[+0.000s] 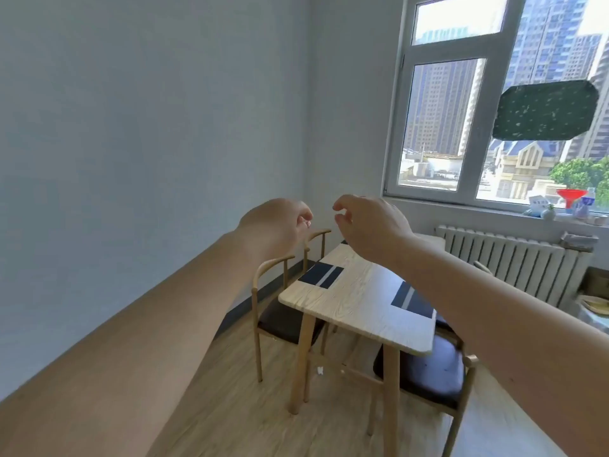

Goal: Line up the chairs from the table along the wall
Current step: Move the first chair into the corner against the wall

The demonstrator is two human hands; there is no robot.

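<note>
While both hands hover empty, fingers loosely curled, above the bench [356,301], the near wall-side chair [280,311] sits tucked below and left, closest to the left hand [276,225]; the right hand [369,222] is farther.

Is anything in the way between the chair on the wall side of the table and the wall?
Nothing visible. The near wall-side chair is tucked under the table, and only bare floor lies between it and the wall. Both the left hand and the right hand are raised and empty.
</note>
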